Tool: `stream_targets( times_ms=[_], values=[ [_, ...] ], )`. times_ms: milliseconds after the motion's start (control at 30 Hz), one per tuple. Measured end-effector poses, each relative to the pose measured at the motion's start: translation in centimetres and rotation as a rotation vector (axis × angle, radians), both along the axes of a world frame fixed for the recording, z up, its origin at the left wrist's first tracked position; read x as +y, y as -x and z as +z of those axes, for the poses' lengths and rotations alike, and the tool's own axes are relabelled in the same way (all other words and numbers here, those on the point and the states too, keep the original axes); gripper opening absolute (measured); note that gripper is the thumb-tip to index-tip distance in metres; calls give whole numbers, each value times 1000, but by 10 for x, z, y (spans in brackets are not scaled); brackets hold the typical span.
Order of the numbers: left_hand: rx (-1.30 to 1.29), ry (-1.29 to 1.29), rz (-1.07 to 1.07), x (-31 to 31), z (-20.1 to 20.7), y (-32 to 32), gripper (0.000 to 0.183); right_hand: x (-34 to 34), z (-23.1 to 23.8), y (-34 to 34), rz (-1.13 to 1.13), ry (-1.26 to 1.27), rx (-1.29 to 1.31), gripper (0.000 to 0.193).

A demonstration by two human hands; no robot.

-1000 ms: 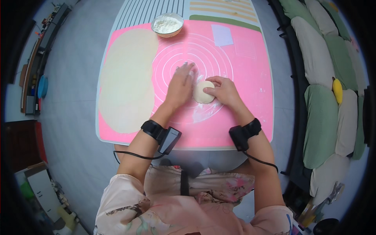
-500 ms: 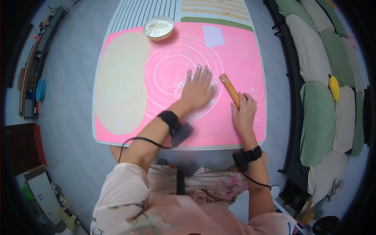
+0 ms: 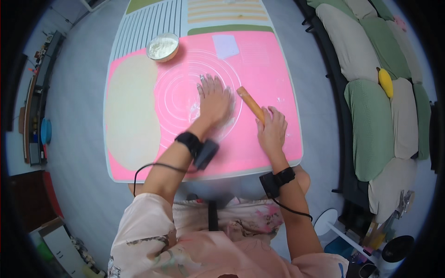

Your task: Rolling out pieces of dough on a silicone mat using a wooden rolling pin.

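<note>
My left hand (image 3: 214, 104) lies palm down on the pink mat (image 3: 232, 160), its fingers stretched out and dusted with flour. White flour is smeared on the mat around it, inside the printed circles. My right hand (image 3: 272, 131) rests over the near end of a wooden rolling pin (image 3: 250, 104), fingers curved round it; that end is hidden under the hand. The pin slants away to the left, its far end bare. A large, thin sheet of rolled dough (image 3: 132, 111) covers the mat's left side, apart from both hands.
A glass bowl of flour (image 3: 163, 47) stands at the mat's far left, beyond the dough. A pale lilac rectangle (image 3: 225, 46) is at the far middle. To the right of the table is a sofa with green and beige cushions (image 3: 374, 125).
The whole view has turned slightly, so table and hands appear farther left. My left hand has slid a little over the mat, still flat. The right hand stays on the rolling pin.
</note>
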State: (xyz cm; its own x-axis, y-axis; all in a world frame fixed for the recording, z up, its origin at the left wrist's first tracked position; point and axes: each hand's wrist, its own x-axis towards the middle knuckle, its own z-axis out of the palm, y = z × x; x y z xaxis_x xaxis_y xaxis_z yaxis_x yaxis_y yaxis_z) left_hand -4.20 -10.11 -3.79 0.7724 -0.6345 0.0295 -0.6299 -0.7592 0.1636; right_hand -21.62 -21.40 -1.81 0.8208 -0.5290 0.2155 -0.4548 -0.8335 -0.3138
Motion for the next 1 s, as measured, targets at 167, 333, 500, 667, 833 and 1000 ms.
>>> stream_targets(
  times_ms=[167,333,500,667,833,1000],
  values=[
    [63,160,-171,19,11,23,60,-2,-1,3,-9,12,-3,43],
    [750,703,48,20,19,-11,58,-2,2,0,-10,7,15,43],
    [125,278,-112,18,6,-10,61,1,3,0,-16,-3,16,42],
    [-62,-34,25,4,15,7,64,-1,-1,-3,-15,-15,27,42],
    [-17,119,-115,-10,15,22,66,2,0,1,-13,45,11,43],
    [103,263,-39,0,-2,3,66,3,-3,-1,-13,46,25,44]
  ],
)
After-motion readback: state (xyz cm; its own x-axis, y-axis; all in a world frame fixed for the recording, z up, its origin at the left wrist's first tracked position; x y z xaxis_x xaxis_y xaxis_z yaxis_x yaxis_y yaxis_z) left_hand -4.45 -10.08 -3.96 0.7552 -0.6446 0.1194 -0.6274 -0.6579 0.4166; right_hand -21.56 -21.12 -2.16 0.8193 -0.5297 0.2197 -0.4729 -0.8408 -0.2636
